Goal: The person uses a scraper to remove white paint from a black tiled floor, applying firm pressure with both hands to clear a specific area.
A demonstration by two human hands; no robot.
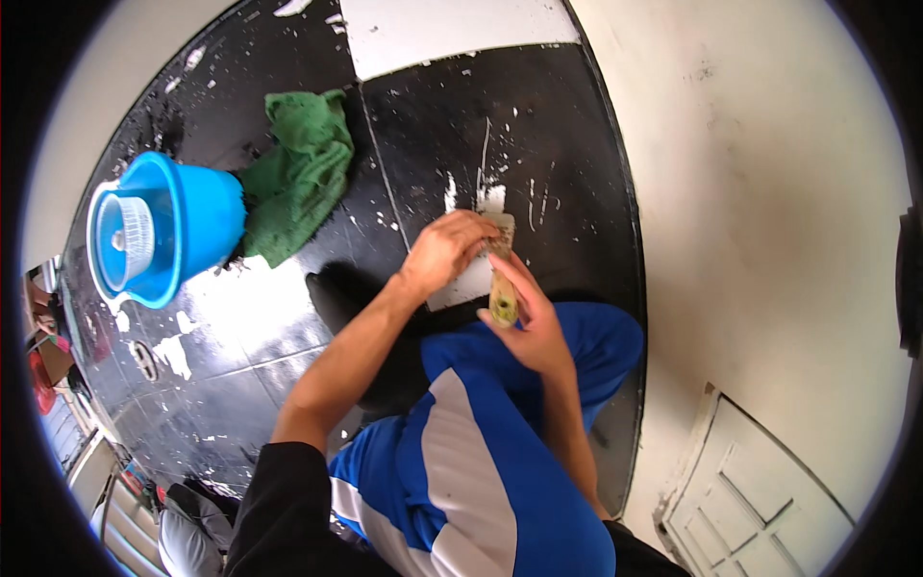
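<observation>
In front of my crossed leg, my right hand [533,317] holds a putty knife by its worn wooden handle [503,296]. The knife's flat blade [501,225] points away from me and is dirty with dark flecks. My left hand [451,249] has its fingers bent onto the blade from the left side. Below the hands lies a white patch [461,285] of the black tiled floor [425,137], partly hidden by the hands and the knife. Just beyond the blade are a small white bare spot [492,197] and several thin white scratches.
To the left stands a blue plastic bucket [209,216] with a white perforated basket [137,238] inside. A crumpled green cloth [303,159] lies beside it. A floor drain [144,359] is further left. A pale wall [743,216] with a panelled door [757,498] bounds the right side.
</observation>
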